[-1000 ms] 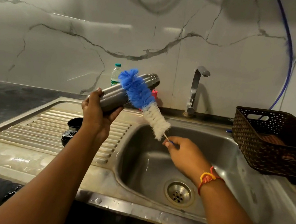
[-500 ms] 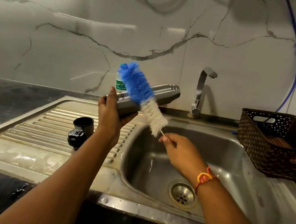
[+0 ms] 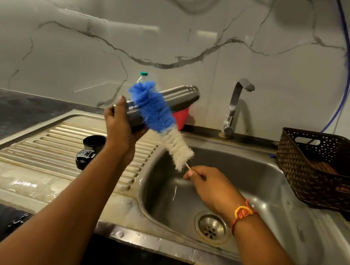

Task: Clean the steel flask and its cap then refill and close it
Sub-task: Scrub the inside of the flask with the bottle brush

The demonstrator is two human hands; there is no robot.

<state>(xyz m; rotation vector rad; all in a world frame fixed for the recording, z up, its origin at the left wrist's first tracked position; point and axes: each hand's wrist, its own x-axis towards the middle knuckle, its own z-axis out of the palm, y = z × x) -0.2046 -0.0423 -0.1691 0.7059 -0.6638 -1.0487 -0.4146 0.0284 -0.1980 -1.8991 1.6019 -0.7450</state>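
Front rim of the steel sink is wet, with the drainboard on the left.

Right hand is over the basin, fingers pinched around the thin handle of a bottle brush. White bristles sit nearest the hand and blue ones at the tip.

Left hand is raised above the drainboard's inner edge, wrapped around the lower end of the steel flask. The flask is tilted, far end up and to the right. The blue bristles lie across its outer wall, not inside it. Which end is the mouth cannot be told.

A black cup-shaped cap and a black stopper piece sit on the drainboard, apart from the flask and untouched.

Further back, no water is seen running from the tap. A small plastic bottle stands against the wall behind the flask. A brown basket sits at the right.

Judgement: the task is early to middle, in the outside scrub. Whether the interior is done cannot be told. Still left, apparently: rinsing, cleaning the cap, refilling and closing.
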